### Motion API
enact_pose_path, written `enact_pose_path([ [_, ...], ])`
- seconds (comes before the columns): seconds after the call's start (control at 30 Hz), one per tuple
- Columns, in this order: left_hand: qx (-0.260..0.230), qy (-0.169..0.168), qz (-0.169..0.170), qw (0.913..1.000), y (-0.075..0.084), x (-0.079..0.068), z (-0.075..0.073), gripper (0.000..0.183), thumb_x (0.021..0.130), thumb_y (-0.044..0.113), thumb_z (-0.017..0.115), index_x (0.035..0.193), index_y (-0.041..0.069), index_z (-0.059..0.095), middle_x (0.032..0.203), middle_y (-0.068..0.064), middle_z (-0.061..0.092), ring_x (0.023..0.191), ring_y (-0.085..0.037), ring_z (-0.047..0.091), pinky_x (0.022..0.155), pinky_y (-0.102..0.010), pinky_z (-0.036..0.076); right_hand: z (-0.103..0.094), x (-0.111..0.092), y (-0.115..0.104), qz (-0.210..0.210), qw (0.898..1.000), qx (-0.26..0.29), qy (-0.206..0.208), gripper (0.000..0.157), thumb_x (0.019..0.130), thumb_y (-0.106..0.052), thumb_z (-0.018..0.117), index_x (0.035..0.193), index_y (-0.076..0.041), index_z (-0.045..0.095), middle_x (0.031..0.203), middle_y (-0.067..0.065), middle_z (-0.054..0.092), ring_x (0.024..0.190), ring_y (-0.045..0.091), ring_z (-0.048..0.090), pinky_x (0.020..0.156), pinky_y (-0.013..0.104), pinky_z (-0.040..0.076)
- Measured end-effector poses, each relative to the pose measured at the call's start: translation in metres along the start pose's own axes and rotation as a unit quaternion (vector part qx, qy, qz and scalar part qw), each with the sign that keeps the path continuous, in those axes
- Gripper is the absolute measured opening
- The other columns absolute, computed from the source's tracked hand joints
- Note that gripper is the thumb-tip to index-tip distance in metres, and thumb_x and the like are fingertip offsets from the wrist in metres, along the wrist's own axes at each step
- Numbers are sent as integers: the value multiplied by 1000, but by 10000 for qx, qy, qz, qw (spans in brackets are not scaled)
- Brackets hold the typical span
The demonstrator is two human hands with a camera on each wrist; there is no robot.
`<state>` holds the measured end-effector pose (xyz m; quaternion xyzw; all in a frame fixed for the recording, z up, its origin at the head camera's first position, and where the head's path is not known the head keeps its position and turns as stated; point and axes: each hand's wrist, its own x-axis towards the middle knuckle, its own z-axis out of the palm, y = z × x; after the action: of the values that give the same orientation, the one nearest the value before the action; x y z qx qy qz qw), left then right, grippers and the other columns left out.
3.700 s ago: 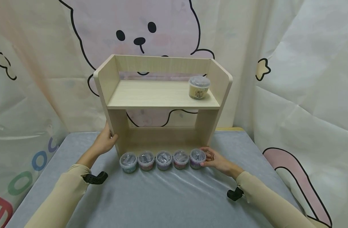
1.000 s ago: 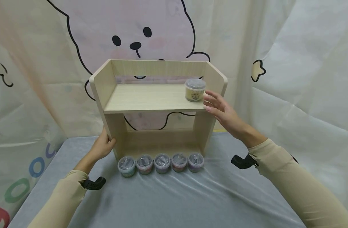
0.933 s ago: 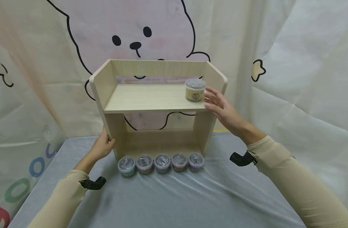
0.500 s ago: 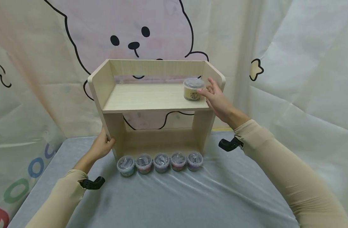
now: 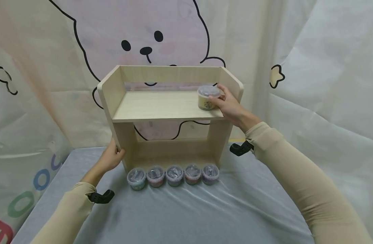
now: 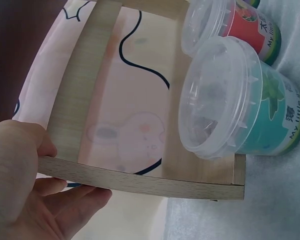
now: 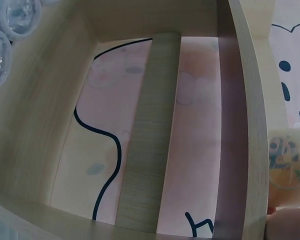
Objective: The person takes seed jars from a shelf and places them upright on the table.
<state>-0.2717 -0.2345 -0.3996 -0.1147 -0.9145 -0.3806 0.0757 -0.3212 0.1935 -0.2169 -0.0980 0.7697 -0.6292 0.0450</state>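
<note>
A pale wooden two-tier shelf (image 5: 156, 105) stands on the table. My left hand (image 5: 111, 157) grips the edge of its left side panel, thumb inside and fingers outside in the left wrist view. On the upper tier, at the right end, sits a yellow tub (image 5: 203, 102) with a clear lid. My right hand (image 5: 233, 107) holds this tub from the right, thumb across its front and fingers behind. Only a bit of the right thumb (image 7: 290, 224) shows in the right wrist view, below the tub's panda print.
Several lidded tubs stand in a row along the shelf's front, from a teal tub (image 5: 137, 179) to a purple tub (image 5: 210, 175). A blue-grey cloth (image 5: 174, 213) covers the table. Printed curtains (image 5: 320, 101) hang behind and at both sides.
My right hand has left the purple tub at the row's right end, risen to the upper tier and taken hold of the yellow tub. My left hand keeps its grip on the panel.
</note>
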Motion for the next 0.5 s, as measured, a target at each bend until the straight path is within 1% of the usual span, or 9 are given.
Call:
enact_pose_path([
  [0.07,-10,-5,15,10000,0,1,1,72,99,4,44,159,7,4,149,-39,38,130,-58,48,97,-69,46,-1,-1,0,14,9998,-195,20,80,104,-25,54,164,-20,1,168,20,17,157,27,16,130,43,8],
  [0.17,19,-28,13,10000,0,1,2,71,100,5,44,158,7,4,148,-39,39,129,-58,48,96,-69,46,-2,-2,1,20,9994,-350,31,79,104,-26,55,164,-19,4,167,20,19,156,28,19,130,45,8],
  [0.37,43,-28,2,10000,-2,1,1,68,100,6,44,157,6,7,147,-39,40,129,-58,48,99,-70,44,0,1,2,-145,9995,-228,-151,74,104,-19,55,163,-12,10,164,18,27,152,26,28,129,41,17],
  [0.5,55,-23,-16,10000,-2,0,0,69,100,7,44,157,7,6,147,-40,40,130,-59,47,100,-70,44,1,3,2,-228,9992,-234,-242,70,104,-17,55,161,-10,16,162,18,33,151,25,31,128,40,20],
])
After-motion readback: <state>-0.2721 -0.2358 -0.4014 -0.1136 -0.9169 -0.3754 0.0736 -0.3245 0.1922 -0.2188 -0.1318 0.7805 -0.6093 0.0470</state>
